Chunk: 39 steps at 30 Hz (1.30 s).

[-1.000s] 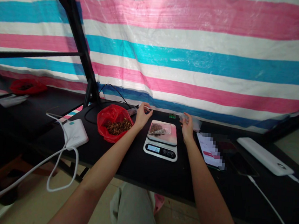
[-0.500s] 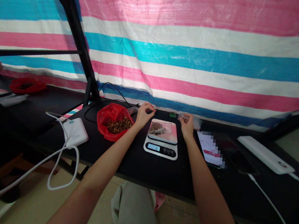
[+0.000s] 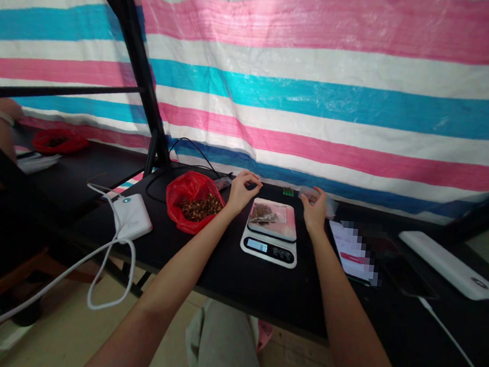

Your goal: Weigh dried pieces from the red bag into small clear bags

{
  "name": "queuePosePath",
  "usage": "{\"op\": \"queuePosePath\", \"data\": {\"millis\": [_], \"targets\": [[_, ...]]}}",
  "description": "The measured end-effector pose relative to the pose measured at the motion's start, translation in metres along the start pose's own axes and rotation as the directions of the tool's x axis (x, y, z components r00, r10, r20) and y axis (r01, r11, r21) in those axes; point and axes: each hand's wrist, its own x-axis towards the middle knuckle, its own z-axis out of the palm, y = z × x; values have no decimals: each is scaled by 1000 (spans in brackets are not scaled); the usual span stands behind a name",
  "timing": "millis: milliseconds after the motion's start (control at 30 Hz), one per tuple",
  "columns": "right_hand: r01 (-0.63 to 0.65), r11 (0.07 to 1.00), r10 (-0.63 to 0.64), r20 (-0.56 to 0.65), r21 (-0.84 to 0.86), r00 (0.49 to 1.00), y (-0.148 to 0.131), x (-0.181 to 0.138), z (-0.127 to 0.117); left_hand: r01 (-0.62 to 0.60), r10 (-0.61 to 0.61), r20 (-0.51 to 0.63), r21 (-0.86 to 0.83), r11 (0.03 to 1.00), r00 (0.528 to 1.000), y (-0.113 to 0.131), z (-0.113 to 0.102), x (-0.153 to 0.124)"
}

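A white digital kitchen scale (image 3: 268, 254) stands on the black table in front of me, its display lit. On its pan lies a small clear zip bag (image 3: 268, 213) with brown bits inside. My left hand (image 3: 244, 191) hovers past the scale's far left corner, thumb and fingertips pinched together; what they hold, if anything, is too small to make out. Beside the far right corner, my right hand (image 3: 314, 209) has its fingers curled at clear plastic bags (image 3: 331, 207), gripping the plastic. Left of the scale, a red plastic bag (image 3: 176, 204) sits open, full of brown dried pieces (image 3: 201, 207).
Green batteries (image 3: 288, 192) lie behind the scale. To the right are a lit phone (image 3: 352, 253), a dark phone (image 3: 411, 276) and a white power bank (image 3: 446, 265). A white charger box (image 3: 134, 217) with cables stands left. Another person's arm (image 3: 0, 116) shows far left.
The whole view has shifted slightly, so things sit further right. Both hands keep nearly the same places by the scale. The right fingers have moved a little at the clear bags.
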Motion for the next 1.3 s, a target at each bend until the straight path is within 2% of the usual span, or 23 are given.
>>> {"op": "queuePosePath", "data": {"millis": [67, 133, 167, 233, 267, 333, 400, 433, 500, 533, 600, 700, 767, 933, 1167, 1300], "targets": [[93, 995, -93, -24, -23, 995, -17, -3, -1, 1, 0, -46, 21, 1000, 999, 17, -10, -2], [223, 974, -224, -9, -46, 975, -43, -12, 0, 3, 12, -151, 102, 995, 988, 38, -30, -9], [300, 953, -299, 19, -50, 954, -58, -19, 1, 13, 28, -228, 174, 985, 973, 48, -43, -16], [456, 889, -447, 129, -42, 885, -90, -37, 9, 122, 14, -386, 325, 938, 922, 62, -74, -35], [529, 848, -512, 213, -29, 832, -104, -47, 15, 195, -12, -450, 362, 911, 893, 65, -89, -47], [670, 742, -606, 427, 1, 671, -128, -67, 33, 343, -93, -556, 365, 866, 826, 60, -113, -71], [778, 629, -601, 634, -1, 487, -142, -85, 57, 479, -236, -599, 285, 831, 765, 47, -128, -94], [812, 583, -570, 710, -3, 412, -145, -92, 68, 535, -313, -608, 222, 815, 729, 39, -131, -104], [854, 520, -497, 807, -16, 318, -146, -102, 89, 607, -454, -596, 72, 792, 662, 26, -131, -119], [866, 499, -467, 835, -25, 293, -145, -105, 98, 626, -519, -578, -19, 780, 630, 21, -129, -124], [879, 475, -422, 866, -40, 267, -141, -110, 110, 625, -614, -515, -179, 759, 598, 16, -124, -130], [876, 481, -385, 887, -42, 254, -135, -114, 117, 584, -642, -442, -279, 762, 627, 15, -118, -131], [861, 507, -372, 891, -38, 259, -132, -116, 120, 570, -638, -428, -291, 768, 640, 16, -117, -131], [778, 628, -345, 893, -11, 291, -125, -120, 127, 541, -625, -446, -316, 780, 641, 19, -118, -131], [693, 717, -383, 873, 75, 302, -124, -131, 132, 506, -592, -476, -311, 805, 650, 22, -119, -133], [560, 818, -378, 856, 131, 352, -117, -132, 135, 506, -596, -501, -320, 801, 627, 22, -119, -133]]}}
